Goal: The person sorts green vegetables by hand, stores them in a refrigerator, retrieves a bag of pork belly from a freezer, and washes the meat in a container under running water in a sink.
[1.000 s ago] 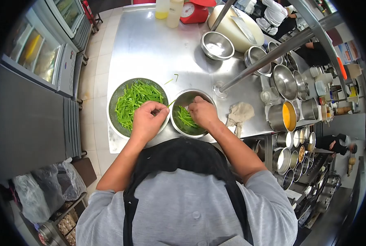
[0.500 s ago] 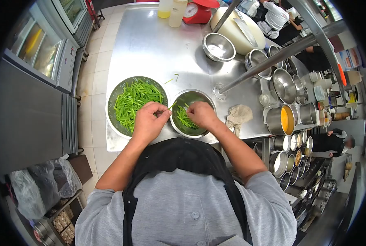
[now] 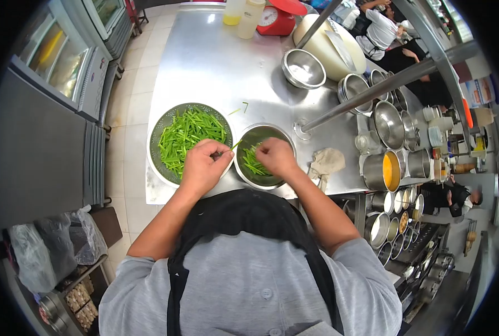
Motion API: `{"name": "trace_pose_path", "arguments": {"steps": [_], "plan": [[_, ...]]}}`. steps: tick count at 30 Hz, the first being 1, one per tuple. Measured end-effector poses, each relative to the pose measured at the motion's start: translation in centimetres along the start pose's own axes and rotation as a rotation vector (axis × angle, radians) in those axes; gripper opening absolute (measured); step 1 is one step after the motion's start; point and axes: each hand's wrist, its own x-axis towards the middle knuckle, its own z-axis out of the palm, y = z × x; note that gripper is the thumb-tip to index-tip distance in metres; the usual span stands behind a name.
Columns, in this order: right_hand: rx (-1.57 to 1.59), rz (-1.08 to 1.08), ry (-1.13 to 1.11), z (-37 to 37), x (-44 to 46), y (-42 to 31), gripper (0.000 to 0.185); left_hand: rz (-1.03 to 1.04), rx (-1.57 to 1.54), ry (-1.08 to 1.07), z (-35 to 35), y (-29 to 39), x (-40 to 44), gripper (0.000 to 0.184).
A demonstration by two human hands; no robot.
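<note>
A perforated metal colander (image 3: pixel 155 131) full of cut green stalks (image 3: pixel 189 133), which look like garlic chives, stands at the left on the steel table. Just right of it is a smaller metal bowl (image 3: pixel 256 133) with fewer cut stalks (image 3: pixel 251 163) inside. Over the colander's right edge, my left hand (image 3: pixel 204 165) pinches one green stalk (image 3: pixel 237 144) that points towards the bowl. My right hand (image 3: pixel 276 157) hangs over the bowl's right side, fingers closed together; whatever they hold is hidden from view.
A crumpled cloth (image 3: pixel 326 162) lies right of the bowl. Beyond the slanting metal post (image 3: pixel 367 96) are stacked bowls and a pot of orange liquid (image 3: pixel 392 171). A red scale (image 3: pixel 277 21) stands at the back. Co-workers (image 3: pixel 379 31) are at the upper right and far right.
The view has shifted slightly. My hands keep nearly the same places, the left still pinching the stalk. The co-worker at the far right has changed posture.
</note>
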Motion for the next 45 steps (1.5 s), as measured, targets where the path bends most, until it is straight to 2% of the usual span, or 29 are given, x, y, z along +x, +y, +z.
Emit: {"name": "trace_pose_path", "arguments": {"steps": [2,3,4,6,8,10,11,13,14,18,21,23,24,26,28,30,31,33,34,36,38,40,41,42,45], "plan": [[0.684,0.354,-0.081,-1.9,0.1,0.4,0.01,0.022,0.011,0.02,-0.4,-0.4,0.1,0.013],[0.878,0.437,-0.121,-2.4,0.3,0.9,0.006,0.011,-0.005,0.035,-0.4,-0.9,0.2,0.013],[0.876,0.44,-0.112,-3.1,0.5,1.3,0.006,0.001,-0.024,0.047,-0.3,-1.1,0.4,0.014],[1.174,0.627,-0.252,-4.2,0.6,1.8,0.006,0.044,-0.012,0.03,0.1,-1.0,0.6,0.015],[1.285,0.638,-0.237,-3.8,0.5,2.3,0.01,0.077,0.003,0.029,0.4,-0.8,0.6,0.016],[1.427,0.643,-0.207,-3.7,0.7,2.2,0.01,0.119,-0.025,-0.157,1.2,-0.1,0.5,0.021],[1.427,0.637,-0.218,-3.8,1.0,1.9,0.01,0.153,0.011,-0.25,1.6,-0.2,0.3,0.027],[1.178,0.565,-0.148,-4.4,1.6,1.5,0.011,0.226,0.073,-0.244,2.3,-0.5,0.1,0.029],[1.179,0.567,-0.146,-4.7,2.2,1.4,0.011,0.304,0.132,-0.249,2.6,-0.6,0.1,0.031],[1.023,0.492,0.029,-6.1,5.3,0.2,0.012,0.118,0.077,-0.211,1.5,0.4,0.7,0.03],[1.104,0.445,0.088,-5.1,7.5,0.1,0.018,0.108,0.092,-0.176,0.5,-0.1,1.0,0.028],[1.031,0.356,0.128,-4.2,8.5,-0.1,0.031,0.094,0.089,-0.121,-0.3,-0.2,1.0,0.027],[1.032,0.352,0.127,-4.2,8.5,0.1,0.031,0.095,0.091,-0.117,-1.0,-0.3,1.0,0.027],[0.856,0.371,0.096,-5.2,7.6,-0.4,0.038,0.093,0.14,-0.004,-2.5,-0.8,0.8,0.027],[0.799,0.353,0.088,-5.0,6.4,0.4,0.035,0.07,0.142,0.039,-4.1,-1.5,0.6,0.027],[0.324,0.192,0.12,-5.1,4.7,1.5,0.036,0.042,0.307,0.165,-5.7,-2.0,0.1,0.029],[0.331,0.182,0.107,-4.7,3.9,2.4,0.036,0.105,0.41,0.194,-6.3,-3.5,0.1,0.033],[0.044,0.099,0.219,-3.9,2.2,4.1,0.035,0.098,0.51,0.189,-6.9,-3.9,-0.1,0.037],[0.053,0.087,0.217,-4.3,1.6,4.3,0.035,0.105,0.607,0.177,-7.2,-4.0,-0.1,0.04],[0.13,0.303,-0.06,-4.7,0.7,4.1,0.034,0.066,0.708,0.036,-6.7,-4.0,-0.1,0.064],[0.188,0.337,-0.067,-4.2,0.2,4.7,0.035,0.057,0.776,-0.028,-5.3,-2.8,0.0,0.088],[0.25,0.388,-0.064,-3.0,-0.2,5.4,0.035,0.042,0.818,-0.128,-4.3,-1.1,0.3,0.102],[0.308,0.415,-0.055,-2.4,-0.3,5.9,0.036,-0.009,0.877,-0.194,-3.8,-0.5,0.6,0.106],[0.357,0.444,-0.031,-2.2,-0.4,6.6,0.036,0.023,0.892,-0.19,-3.9,-0.3,0.8,0.106],[0.234,0.474,-0.007,-2.0,-0.9,6.3,0.04,0.007,0.909,-0.255,-2.8,-0.3,1.7,0.1]]}}
